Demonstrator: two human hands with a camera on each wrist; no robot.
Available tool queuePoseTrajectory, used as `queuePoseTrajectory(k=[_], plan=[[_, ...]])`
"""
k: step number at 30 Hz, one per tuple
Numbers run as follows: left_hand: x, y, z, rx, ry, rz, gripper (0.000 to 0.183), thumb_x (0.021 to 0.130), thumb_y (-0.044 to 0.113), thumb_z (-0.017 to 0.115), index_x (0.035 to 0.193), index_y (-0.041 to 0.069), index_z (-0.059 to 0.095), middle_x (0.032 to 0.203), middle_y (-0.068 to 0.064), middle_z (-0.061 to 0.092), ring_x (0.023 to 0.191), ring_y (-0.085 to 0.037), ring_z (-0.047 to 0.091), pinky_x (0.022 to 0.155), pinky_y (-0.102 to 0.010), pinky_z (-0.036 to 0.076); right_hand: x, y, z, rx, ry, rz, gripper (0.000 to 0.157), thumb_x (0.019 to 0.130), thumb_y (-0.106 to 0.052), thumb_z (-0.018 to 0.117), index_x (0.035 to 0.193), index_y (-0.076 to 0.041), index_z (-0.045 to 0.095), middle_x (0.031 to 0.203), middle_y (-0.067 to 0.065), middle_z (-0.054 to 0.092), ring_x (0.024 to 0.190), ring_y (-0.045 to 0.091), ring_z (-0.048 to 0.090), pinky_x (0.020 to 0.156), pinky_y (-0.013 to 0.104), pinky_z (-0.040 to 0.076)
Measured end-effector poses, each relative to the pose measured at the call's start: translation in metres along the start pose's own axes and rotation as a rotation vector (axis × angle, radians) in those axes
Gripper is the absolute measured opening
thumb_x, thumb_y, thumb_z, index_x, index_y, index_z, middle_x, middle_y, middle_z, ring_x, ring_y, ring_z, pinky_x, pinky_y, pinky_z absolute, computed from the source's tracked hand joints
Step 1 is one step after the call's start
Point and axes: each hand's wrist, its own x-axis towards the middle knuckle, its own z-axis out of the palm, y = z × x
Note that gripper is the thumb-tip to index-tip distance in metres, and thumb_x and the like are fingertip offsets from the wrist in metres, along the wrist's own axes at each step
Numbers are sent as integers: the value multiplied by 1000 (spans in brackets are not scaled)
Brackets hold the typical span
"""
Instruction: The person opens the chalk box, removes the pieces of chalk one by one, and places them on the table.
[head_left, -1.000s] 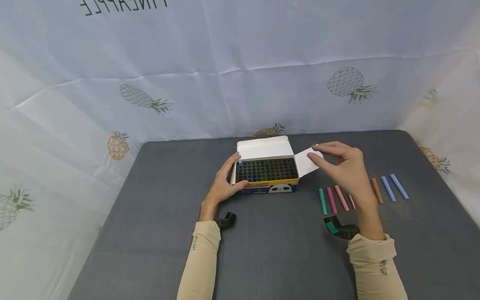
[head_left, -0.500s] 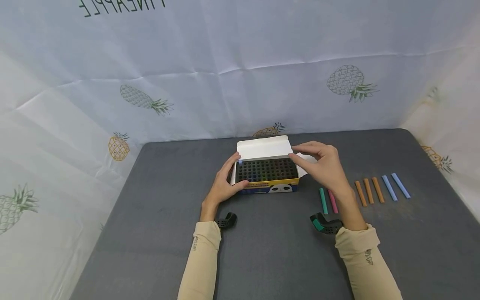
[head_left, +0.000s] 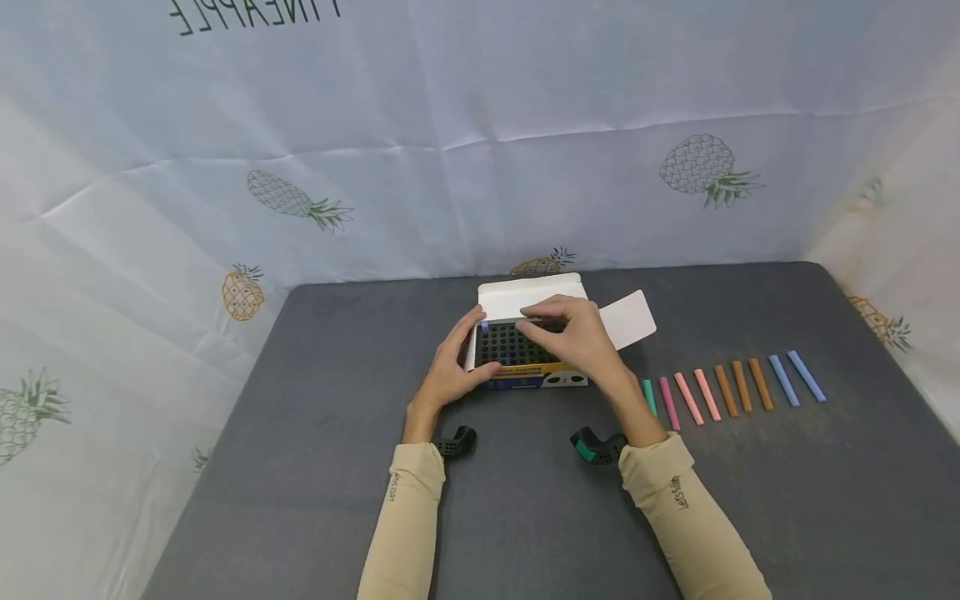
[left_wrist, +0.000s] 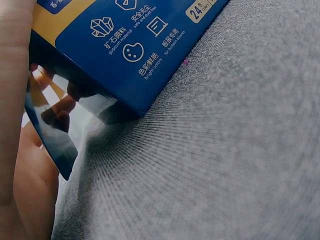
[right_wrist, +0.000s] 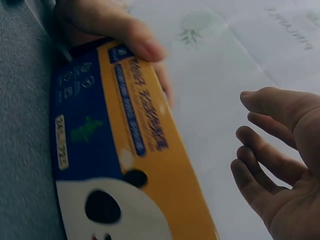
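Observation:
An open chalk box [head_left: 517, 382], blue and yellow with a panda face, stands near the back of the table. A black holder [head_left: 504, 343] full of round holes fills it, and one blue chalk stick [head_left: 484, 326] pokes up at its back left corner. My left hand [head_left: 444, 377] grips the box's left end, thumb on the front edge and fingers along the side. Over the holder hovers my right hand [head_left: 573, 340], thumb and fingertips apart. In the right wrist view nothing shows between the fingers of that hand [right_wrist: 285, 155]. Its arm partly covers the box's right side.
Right of the box lies a row of loose chalk sticks: teal [head_left: 649, 397], magenta [head_left: 669, 403], pink [head_left: 688, 398], brown [head_left: 726, 391] and blue [head_left: 784, 381]. The box's white lid [head_left: 528, 290] and side flap [head_left: 628, 319] are folded outward. A pineapple-print cloth [head_left: 465, 200] hangs behind the table.
My right hand has moved left from beside the side flap to above the holder, uncovering the flap and the pink and brown chalk sticks. The left hand has stayed on the box.

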Motion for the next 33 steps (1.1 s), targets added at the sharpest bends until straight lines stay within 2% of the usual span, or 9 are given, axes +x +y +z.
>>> queuePoseTrajectory(k=[4, 12, 17, 20, 22, 26, 30, 33], plan=[[0, -1, 0, 4, 4, 5, 100, 82, 78, 64, 159, 20, 37, 170, -5, 27, 158, -30, 28, 125, -57, 31, 6, 0, 11, -9, -22, -12, 27, 91, -11, 77, 115, 2, 77, 110, 19, 76, 95, 33, 73, 80, 45, 62], [-1, -2, 1, -3, -1, 0, 99, 83, 77, 64, 159, 20, 37, 170, -6, 27, 158, -30, 28, 125, -55, 31, 14, 3, 35, -58, -29, -34, 25, 90, -10, 76, 111, 5, 77, 105, 20, 77, 93, 32, 74, 81, 44, 62], [-1, -2, 1, -16, 5, 5, 101, 82, 78, 63, 159, 18, 37, 171, -5, 27, 158, -30, 28, 125, -56, 32, 19, 1, 46, -103, -52, 4, 26, 91, -12, 77, 112, 3, 78, 109, 21, 77, 96, 35, 73, 85, 48, 61], [0, -3, 0, -15, 4, 14, 101, 82, 79, 62, 159, 18, 37, 170, -5, 27, 158, -29, 28, 125, -56, 32, 20, 0, 54, -133, -63, 38, 26, 92, -13, 76, 113, 2, 78, 110, 21, 77, 89, 33, 73, 80, 43, 60], [0, -4, 0, -18, 4, 23, 100, 83, 78, 63, 159, 19, 37, 170, -5, 27, 158, -30, 28, 125, -56, 32, 21, 0, 58, -153, -59, 66, 26, 92, -13, 75, 113, 2, 78, 110, 22, 76, 77, 32, 70, 71, 37, 56], [0, -5, 1, -30, 4, 27, 100, 82, 77, 64, 159, 19, 37, 170, -6, 28, 157, -30, 28, 125, -56, 32, 21, -2, 65, -193, -36, 117, 24, 93, -14, 75, 111, 1, 79, 105, 21, 77, 60, 24, 61, 58, 26, 41], [0, -5, 1, -45, 1, 28, 101, 85, 71, 67, 160, 12, 36, 170, -12, 26, 157, -34, 27, 125, -58, 30, 23, -6, 72, -251, -13, 147, 21, 93, -15, 76, 107, -1, 81, 93, 17, 79, 56, 18, 56, 53, 22, 35], [-1, -2, 0, -51, -6, 28, 94, 90, 55, 72, 159, 5, 34, 170, -18, 24, 157, -39, 26, 125, -60, 29, 23, -8, 77, -310, 9, 160, 18, 93, -17, 76, 102, -3, 82, 82, 13, 78, 54, 16, 52, 50, 21, 31]])
